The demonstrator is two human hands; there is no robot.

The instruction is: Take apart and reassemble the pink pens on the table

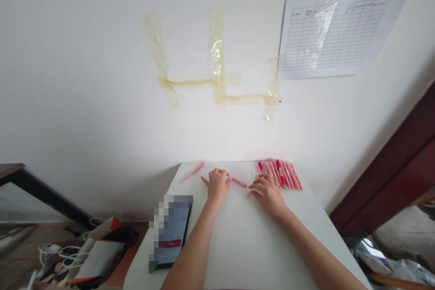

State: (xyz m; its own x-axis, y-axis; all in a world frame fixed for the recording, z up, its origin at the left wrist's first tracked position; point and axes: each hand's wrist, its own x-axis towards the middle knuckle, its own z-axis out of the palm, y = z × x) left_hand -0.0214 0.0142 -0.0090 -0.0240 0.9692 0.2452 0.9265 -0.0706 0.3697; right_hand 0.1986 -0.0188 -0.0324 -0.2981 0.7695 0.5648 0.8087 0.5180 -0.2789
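Observation:
My left hand (216, 184) rests on the white table (244, 240) with its fingers curled, their tips touching one end of a short pink pen part (239, 182). My right hand (268, 190) lies flat on the table, fingers spread, touching the left edge of a row of several pink and red pens (282, 174) at the far right of the table. Between the two hands lies the short pink piece. A single pink pen (192, 172) lies apart at the far left, out past my left hand.
A dark tablet (171, 233) lies at the table's left edge. The white wall behind carries yellowed tape strips (217, 54) and a printed chart (335, 31). Bags and cables (88, 249) sit on the floor at left; a dark wooden frame (401, 158) stands at right.

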